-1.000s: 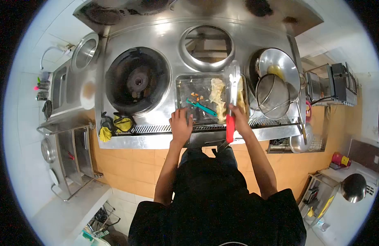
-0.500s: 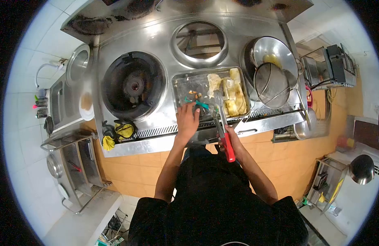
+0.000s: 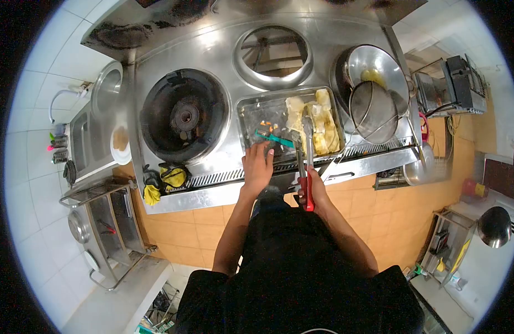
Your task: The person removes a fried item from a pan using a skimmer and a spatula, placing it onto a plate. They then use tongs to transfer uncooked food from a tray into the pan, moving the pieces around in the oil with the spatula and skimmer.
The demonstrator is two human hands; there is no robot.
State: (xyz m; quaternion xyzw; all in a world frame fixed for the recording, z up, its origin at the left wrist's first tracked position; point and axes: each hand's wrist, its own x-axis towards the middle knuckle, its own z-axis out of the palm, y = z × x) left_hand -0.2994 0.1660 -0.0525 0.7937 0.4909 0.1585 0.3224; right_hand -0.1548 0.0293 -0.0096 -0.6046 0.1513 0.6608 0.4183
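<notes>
Fingers of your right hand [image 3: 317,190] curl round the red handles of one pair of tongs [image 3: 310,147]; its two metal arms stand a little apart, reaching over the near right part of one metal tray [image 3: 268,111], and you cannot tell whether the tips touch the pale food [image 3: 325,125]. Your left hand [image 3: 258,168] is spread loosely at the tray's near edge, with no grip on anything that shows; its fingertips come just beside one teal-handled tool [image 3: 279,141], contact unclear.

One pale piece lies left of a larger group along the tray's right side; the group's edges merge, so its count is uncertain; several small orange scraps [image 3: 266,124] sit left of the food.

To the right, one mesh strainer [image 3: 374,114] covers part of one metal bowl [image 3: 368,58]; to the left is one black burner [image 3: 184,103]; one open ring [image 3: 290,82] stands beyond the tray.
</notes>
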